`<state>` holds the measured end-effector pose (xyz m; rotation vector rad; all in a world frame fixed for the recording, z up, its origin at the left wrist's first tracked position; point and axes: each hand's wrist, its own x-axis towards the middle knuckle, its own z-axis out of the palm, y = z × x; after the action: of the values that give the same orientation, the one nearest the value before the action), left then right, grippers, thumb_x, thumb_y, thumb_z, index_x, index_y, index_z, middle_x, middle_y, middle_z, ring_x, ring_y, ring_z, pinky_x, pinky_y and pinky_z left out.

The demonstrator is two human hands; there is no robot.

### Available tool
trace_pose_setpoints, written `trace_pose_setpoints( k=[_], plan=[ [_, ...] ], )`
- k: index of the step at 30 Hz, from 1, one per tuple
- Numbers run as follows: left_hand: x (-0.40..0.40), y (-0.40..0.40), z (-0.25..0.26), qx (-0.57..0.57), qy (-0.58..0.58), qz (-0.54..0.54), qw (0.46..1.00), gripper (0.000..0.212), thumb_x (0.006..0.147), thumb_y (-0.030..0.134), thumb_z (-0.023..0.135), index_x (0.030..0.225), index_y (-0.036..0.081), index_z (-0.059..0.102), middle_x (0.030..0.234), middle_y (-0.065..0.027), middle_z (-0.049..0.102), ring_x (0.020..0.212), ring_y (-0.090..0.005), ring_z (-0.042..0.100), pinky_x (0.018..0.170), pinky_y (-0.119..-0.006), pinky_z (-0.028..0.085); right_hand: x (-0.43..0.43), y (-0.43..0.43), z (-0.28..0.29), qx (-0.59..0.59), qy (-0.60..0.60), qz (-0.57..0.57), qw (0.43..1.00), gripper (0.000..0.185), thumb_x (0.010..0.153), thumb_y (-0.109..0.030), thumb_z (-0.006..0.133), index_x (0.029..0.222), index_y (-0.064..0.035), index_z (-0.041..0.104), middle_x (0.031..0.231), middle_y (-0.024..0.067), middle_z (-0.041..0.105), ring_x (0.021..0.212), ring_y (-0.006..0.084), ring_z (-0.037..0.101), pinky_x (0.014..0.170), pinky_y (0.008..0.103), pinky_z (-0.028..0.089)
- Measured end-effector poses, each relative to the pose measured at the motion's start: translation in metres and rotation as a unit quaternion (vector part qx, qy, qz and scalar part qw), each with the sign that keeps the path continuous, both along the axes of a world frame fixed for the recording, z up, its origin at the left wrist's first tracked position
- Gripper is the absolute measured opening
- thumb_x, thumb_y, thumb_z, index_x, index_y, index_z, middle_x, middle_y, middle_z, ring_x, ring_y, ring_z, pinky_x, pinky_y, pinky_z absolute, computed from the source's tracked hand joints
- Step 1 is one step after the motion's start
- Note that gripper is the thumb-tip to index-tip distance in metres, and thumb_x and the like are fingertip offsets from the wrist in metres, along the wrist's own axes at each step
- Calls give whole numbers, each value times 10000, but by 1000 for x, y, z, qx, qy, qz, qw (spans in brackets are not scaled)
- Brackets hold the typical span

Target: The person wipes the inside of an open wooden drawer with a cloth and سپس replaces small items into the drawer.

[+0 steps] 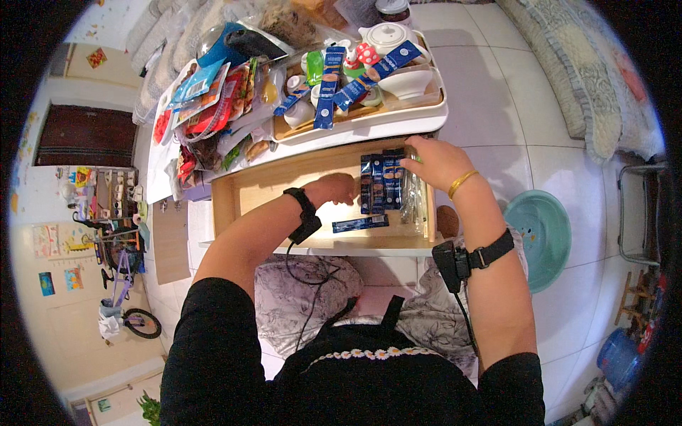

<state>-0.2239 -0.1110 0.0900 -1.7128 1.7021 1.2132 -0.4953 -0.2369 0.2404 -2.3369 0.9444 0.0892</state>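
Note:
An open wooden drawer (277, 213) lies before me. Inside, several blue stick sachets (379, 183) stand side by side in a row. One more blue sachet (360, 223) lies crosswise in front of them. My left hand (337, 190) is low in the drawer, just left of the row, its fingers bent; whether it holds anything is hidden. At the drawer's back right corner is my right hand (441, 162), with its thumb beside the row's right end. Clear plastic packs (413, 199) fill the strip along the right wall, partly under that hand.
Above the drawer, a white-rimmed tray (362, 121) carries a white teapot (391, 36), a white bowl (407, 82) and several blue sachets (329, 88). Food packets (213, 101) crowd the tabletop's left. A green basin (538, 242) stands on the floor at right.

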Motion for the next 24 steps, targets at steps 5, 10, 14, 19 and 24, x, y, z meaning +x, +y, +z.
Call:
trace_pose_setpoints(
  k=[5, 10, 14, 19, 24],
  plan=[
    [-23, 19, -1, 50, 50, -68, 995, 222, 751, 223, 760, 926, 89, 732, 849, -96, 710, 735, -221, 663, 630, -399, 521, 0, 0, -3, 3, 5, 2, 1000, 445, 888, -392, 593, 1222, -99, 573, 1126, 152, 655, 1040, 333, 620, 876, 445, 495],
    [-35, 28, -5, 66, 59, -136, 987, 188, 743, 247, 768, 814, 77, 729, 788, -100, 706, 739, -245, 672, 650, -429, 512, 2, 1, 2, 4, 22, 4, 1000, 444, 891, -396, 587, 1226, -106, 567, 1133, 147, 653, 1047, 333, 617, 878, 448, 494],
    [-32, 31, -12, 113, 74, -53, 989, 186, 768, 211, 752, 831, 39, 716, 786, -114, 703, 667, -234, 667, 613, -403, 526, 3, 1, 4, 10, 24, 4, 1000, 443, 891, -397, 589, 1224, -107, 568, 1136, 142, 653, 1053, 330, 615, 882, 446, 493],
    [-36, 41, -11, 121, 69, -102, 985, 210, 773, 182, 743, 935, 49, 726, 856, -114, 712, 690, -261, 676, 630, -414, 530, 3, -1, 1, 9, 19, 4, 1000, 445, 889, -396, 598, 1218, -98, 568, 1138, 149, 651, 1054, 330, 614, 878, 449, 493],
    [-29, 44, -23, 75, 69, -183, 978, 221, 750, 203, 769, 925, 72, 735, 868, -102, 711, 725, -267, 666, 673, -440, 515, 3, 0, 2, 4, 17, 7, 1000, 444, 887, -389, 602, 1216, -92, 570, 1121, 156, 655, 1039, 336, 618, 875, 448, 493]
  ],
)
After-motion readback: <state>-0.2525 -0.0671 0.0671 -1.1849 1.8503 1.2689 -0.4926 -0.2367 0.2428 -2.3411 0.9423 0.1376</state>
